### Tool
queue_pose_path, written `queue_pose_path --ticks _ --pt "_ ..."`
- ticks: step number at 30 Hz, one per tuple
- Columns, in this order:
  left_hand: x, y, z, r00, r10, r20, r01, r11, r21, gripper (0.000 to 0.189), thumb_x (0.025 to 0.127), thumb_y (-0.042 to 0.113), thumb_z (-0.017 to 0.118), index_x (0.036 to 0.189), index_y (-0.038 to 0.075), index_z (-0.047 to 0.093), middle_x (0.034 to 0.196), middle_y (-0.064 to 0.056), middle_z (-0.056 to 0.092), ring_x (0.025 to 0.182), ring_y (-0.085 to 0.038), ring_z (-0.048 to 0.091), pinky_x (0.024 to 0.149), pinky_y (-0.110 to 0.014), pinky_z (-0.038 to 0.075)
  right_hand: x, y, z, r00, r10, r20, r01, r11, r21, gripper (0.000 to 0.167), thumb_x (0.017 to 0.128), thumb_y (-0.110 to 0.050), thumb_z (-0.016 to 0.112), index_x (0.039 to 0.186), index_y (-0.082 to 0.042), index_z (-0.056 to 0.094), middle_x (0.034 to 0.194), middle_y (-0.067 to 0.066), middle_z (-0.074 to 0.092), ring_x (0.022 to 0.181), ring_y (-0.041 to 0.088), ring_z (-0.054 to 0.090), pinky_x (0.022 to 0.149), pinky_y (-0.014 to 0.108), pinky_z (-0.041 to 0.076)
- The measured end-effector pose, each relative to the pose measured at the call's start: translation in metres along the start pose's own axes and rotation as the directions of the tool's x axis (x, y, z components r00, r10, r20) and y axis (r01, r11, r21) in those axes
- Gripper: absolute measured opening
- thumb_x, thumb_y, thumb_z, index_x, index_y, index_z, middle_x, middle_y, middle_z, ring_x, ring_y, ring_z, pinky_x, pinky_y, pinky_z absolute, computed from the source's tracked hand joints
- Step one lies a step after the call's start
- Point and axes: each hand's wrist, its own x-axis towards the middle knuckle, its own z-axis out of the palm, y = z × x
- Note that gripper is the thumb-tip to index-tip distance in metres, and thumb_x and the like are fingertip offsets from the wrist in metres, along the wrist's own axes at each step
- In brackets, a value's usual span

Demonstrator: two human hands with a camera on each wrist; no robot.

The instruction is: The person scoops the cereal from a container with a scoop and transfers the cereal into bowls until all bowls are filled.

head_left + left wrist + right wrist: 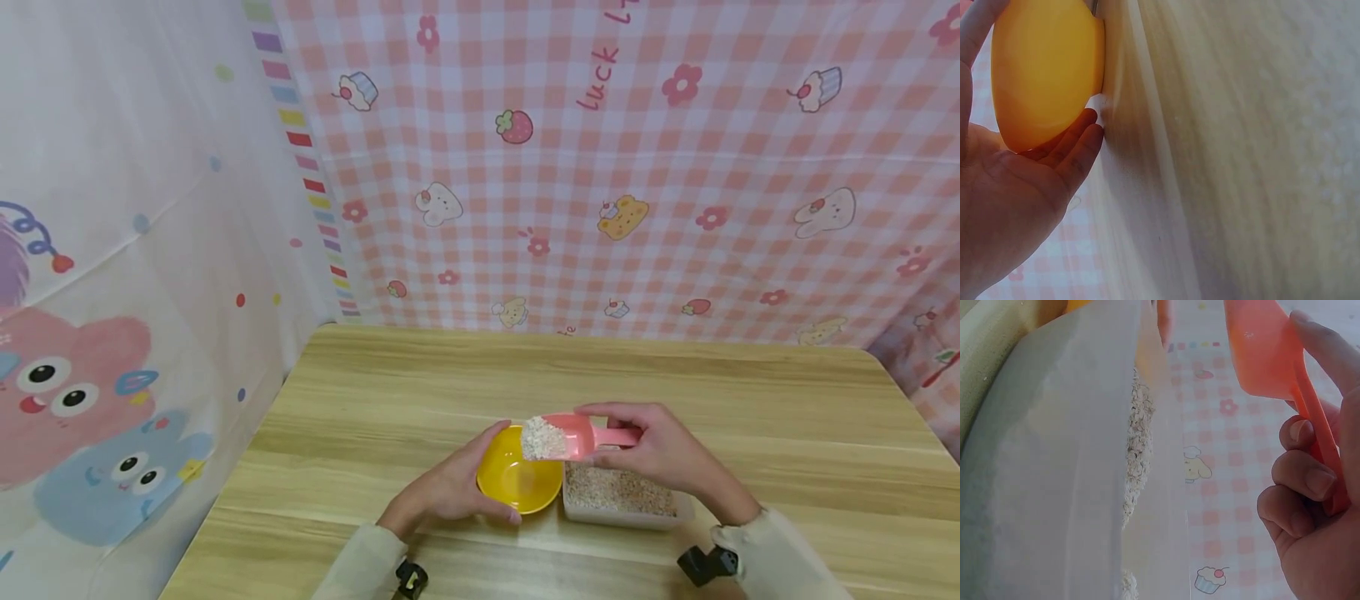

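Note:
My left hand (450, 483) holds a yellow bowl (517, 492) that stands on the table, its thumb at the near side and its fingers round the far side. In the left wrist view the bowl (1047, 69) sits between thumb and fingers. Above the bowl's right rim, a pink scoop (579, 435) carries a heap of pale oat flakes (542, 439). My right hand (663, 450) grips its handle; the curled fingers (1304, 475) show in the right wrist view. Directly under this hand lies a clear plastic box (626, 521) of oat flakes (611, 490), beside the bowl.
The wooden table (360, 400) reaches back to a pink checked cloth (570, 183) hanging behind it. A white cloth with cartoon figures (165, 250) hangs at the left. Black wrist devices (708, 565) sit at both sleeves.

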Motion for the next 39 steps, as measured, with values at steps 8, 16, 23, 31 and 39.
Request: queue_pose_path --ticks 8,16,23,31,39 --pt "-0.001 0.001 -0.001 1.0 0.004 -0.001 -0.004 1.0 -0.002 0.12 0.067 0.039 0.092 0.159 0.023 0.016 0.157 -0.003 0.035 0.139 -0.023 0.038 0.117 -0.052 0.024 0.007 -0.004 0.006 0.998 -0.047 0.028 0.05 0.992 -0.115 0.054 0.076 -0.033 0.086 0.124 -0.014 0.069 0.088 0.006 0.069 0.061 0.005 0.05 0.053 0.02 0.047" --pt "0.0 0.001 -0.001 1.0 -0.01 0.006 0.01 1.0 0.005 0.12 0.067 0.04 0.092 0.159 0.026 0.016 0.159 -0.006 0.032 0.143 -0.026 0.034 0.117 -0.054 0.024 0.012 -0.009 0.011 0.986 -0.153 0.06 0.164 0.934 -0.317 0.054 0.077 -0.041 0.084 0.122 -0.014 0.071 0.111 0.001 0.073 0.076 0.005 0.062 0.067 0.024 0.055" --pt "0.0 0.003 -0.002 1.0 -0.003 0.013 0.003 1.0 0.005 0.119 0.068 0.039 0.092 0.158 0.023 0.016 0.158 -0.004 0.034 0.141 -0.025 0.035 0.117 -0.053 0.024 0.014 -0.017 0.014 0.971 -0.21 0.118 0.241 0.828 -0.507 0.054 0.078 -0.045 0.082 0.123 -0.018 0.071 0.109 -0.003 0.074 0.087 0.008 0.066 0.072 0.026 0.054" --pt "0.001 0.002 -0.002 1.0 -0.001 0.016 0.001 1.0 0.019 0.119 0.067 0.041 0.091 0.158 0.025 0.016 0.157 -0.004 0.035 0.14 -0.025 0.037 0.117 -0.053 0.026 0.018 -0.03 0.016 0.916 -0.354 0.191 0.391 0.675 -0.626 0.051 0.079 -0.048 0.08 0.119 -0.017 0.073 0.081 -0.007 0.068 0.056 -0.002 0.04 0.053 0.014 0.037" --pt "0.0 0.003 -0.002 1.0 -0.013 0.018 0.013 1.0 0.01 0.118 0.068 0.041 0.091 0.158 0.026 0.016 0.156 -0.002 0.037 0.14 -0.024 0.037 0.117 -0.053 0.025 0.022 -0.039 0.022 0.781 -0.565 0.266 0.52 0.353 -0.778 0.044 0.073 -0.044 0.086 0.105 -0.018 0.07 0.064 -0.009 0.049 0.045 0.002 0.034 0.044 0.015 0.031"
